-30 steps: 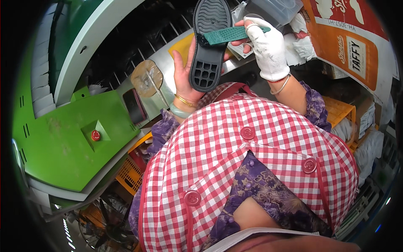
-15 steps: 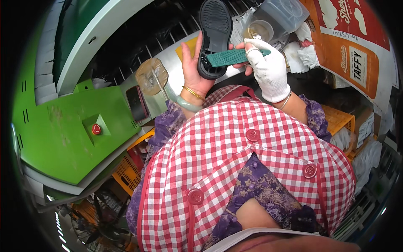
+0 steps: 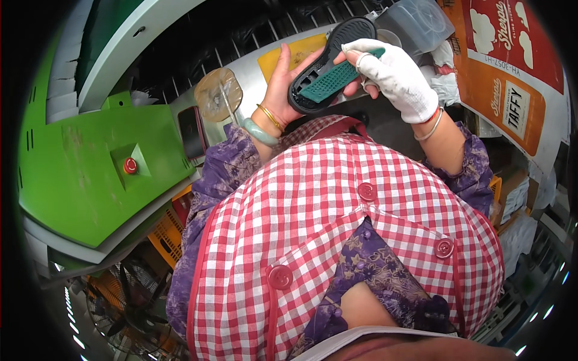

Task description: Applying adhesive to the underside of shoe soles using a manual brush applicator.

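Tilted to the right, a black shoe sole point(image 3: 355, 28) lies along the fingers and palm of my bare left hand point(image 3: 282, 87), whose thumb stands free of it. A gold bracelet and a pale green bangle circle that wrist. My right hand point(image 3: 397, 78), in a white glove that leaves some fingertips bare, pinches one end of a green strip with a grid texture point(image 3: 331, 83). The strip's other end lies over the heel part of the sole, inside its raised rim. Glove and strip cover part of the sole's middle.
On the metal worktop are a yellow sheet point(image 3: 289, 55), a round brown lid with a stick point(image 3: 220, 95) and a phone point(image 3: 192, 132). A clear plastic bin point(image 3: 418, 27) stands at the far right near printed cartons point(image 3: 512, 102). At left, a green machine panel point(image 3: 72, 174) carries a red button point(image 3: 130, 165).
The sole has turned from upright to leaning right, and the strip's free end now sits lower in its heel. My right hand has shifted slightly right, still pinching the strip.
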Motion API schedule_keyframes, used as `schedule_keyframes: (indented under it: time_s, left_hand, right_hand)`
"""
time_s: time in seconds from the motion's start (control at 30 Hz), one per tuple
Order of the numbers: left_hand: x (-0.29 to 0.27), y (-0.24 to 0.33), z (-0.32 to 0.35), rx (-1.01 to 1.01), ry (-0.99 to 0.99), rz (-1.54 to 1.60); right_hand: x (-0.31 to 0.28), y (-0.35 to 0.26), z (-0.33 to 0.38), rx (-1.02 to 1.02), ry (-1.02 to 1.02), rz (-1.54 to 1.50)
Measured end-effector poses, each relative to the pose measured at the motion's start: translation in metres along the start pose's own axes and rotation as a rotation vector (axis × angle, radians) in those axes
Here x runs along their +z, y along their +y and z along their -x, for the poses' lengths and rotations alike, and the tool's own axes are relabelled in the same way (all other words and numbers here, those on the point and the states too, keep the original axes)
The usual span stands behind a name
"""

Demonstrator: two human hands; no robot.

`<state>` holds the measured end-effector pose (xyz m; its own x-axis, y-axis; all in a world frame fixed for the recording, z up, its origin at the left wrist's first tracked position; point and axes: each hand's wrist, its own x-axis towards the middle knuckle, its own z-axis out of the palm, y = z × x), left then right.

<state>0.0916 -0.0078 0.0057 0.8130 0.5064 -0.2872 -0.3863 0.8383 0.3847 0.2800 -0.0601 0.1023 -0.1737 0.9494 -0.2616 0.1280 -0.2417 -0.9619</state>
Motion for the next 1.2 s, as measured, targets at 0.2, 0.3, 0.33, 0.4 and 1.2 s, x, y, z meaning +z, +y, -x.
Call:
schedule_keyframes:
  time_s: [0.2, 0.3, 0.33, 0.4, 1.2]
  left_hand:
    - [0.001, 0.008, 0.004, -0.141, -0.06, -0.113]
    - [-0.003, 0.013, 0.002, -0.191, 0.007, -0.084]
    - [-0.009, 0.014, 0.001, -0.164, 0.018, -0.039]
    - [-0.03, 0.016, -0.003, -0.215, -0.06, -0.154]
    - [-0.027, 0.036, 0.0, -0.451, -0.103, -0.3]
  right_hand:
    - [0.003, -0.018, -0.016, 0.043, -0.13, 0.061]
    - [0.008, -0.019, -0.026, 0.022, -0.173, 0.107]
    - [0.01, -0.022, -0.028, 0.012, -0.188, 0.144]
    - [0.014, -0.021, -0.033, -0.017, -0.204, 0.187]
    - [-0.035, 0.017, 0.012, 0.159, -0.15, 0.093]
